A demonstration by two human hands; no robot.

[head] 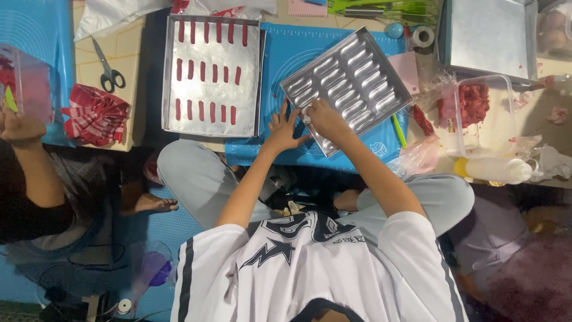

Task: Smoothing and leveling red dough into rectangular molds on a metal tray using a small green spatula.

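The right hand has its fingers closed on a small white object at the metal mould tray, while the left hand rests open-fingered on the blue mat.

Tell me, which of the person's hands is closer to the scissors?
Left. The left hand rests on the blue mat, on the scissors' side; the right hand is farther off, on the ridged metal tray.

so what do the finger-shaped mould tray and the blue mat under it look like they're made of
Mould tray: probably thin metal, silvery and shiny, with glints along its pressed oblong cavities. Blue mat: likely silicone or soft plastic, matte, lying flat with printed white circles.
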